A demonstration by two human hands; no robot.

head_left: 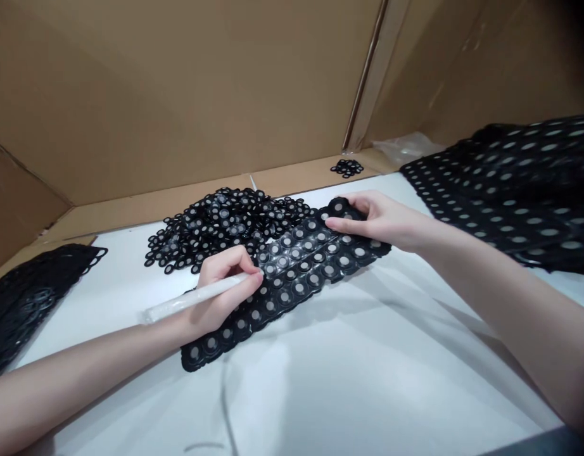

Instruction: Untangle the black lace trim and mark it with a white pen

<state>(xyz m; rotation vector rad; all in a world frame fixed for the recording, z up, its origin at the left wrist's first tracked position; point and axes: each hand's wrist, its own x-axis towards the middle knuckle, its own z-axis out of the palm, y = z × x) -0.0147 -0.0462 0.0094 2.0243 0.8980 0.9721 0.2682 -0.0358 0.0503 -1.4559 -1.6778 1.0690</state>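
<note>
My left hand (223,294) is closed around a slim white pen-shaped tool (190,302), its rear end pointing left toward my forearm. The tool's tip is hidden at my fingers, against a black moulded sheet (299,288) with rows of round pieces with pale centres. My right hand (380,218) grips the sheet's far right end, thumb on top and the other fingers mostly hidden behind. The sheet lies at a slant, its right end higher in view. Just behind it is a heap of loose black rings (211,221), many with pale centres.
More black sheets with pale dots (501,190) are stacked at the right. Another pile of black sheets (30,304) lies at the left. A small cluster of rings (347,168) and a clear plastic bag (406,147) sit at the back by cardboard walls (201,88).
</note>
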